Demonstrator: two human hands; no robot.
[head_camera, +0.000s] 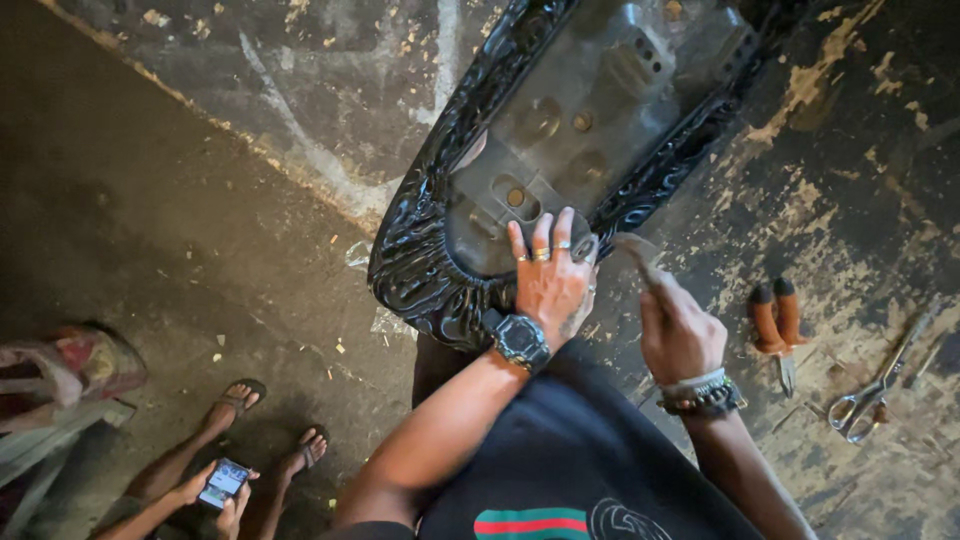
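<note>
While left hand (548, 280) presses the seat (560, 150) (underside up), right hand (675, 330) grips a tool (635, 255).

Your left hand (549, 283) lies flat on the near end of the upturned seat (590, 130), which stretches away from you across the bench (860, 200). Your right hand (678, 335) sits just right of it, holding a tool (636, 252) at the seat's edge. Pliers (777, 325) lie farther right, scissors (872, 392) beyond them. Down left, another person's hands hold a phone (223, 482).

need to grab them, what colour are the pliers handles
Orange-red handles on the pliers, seen in the head view.
</note>
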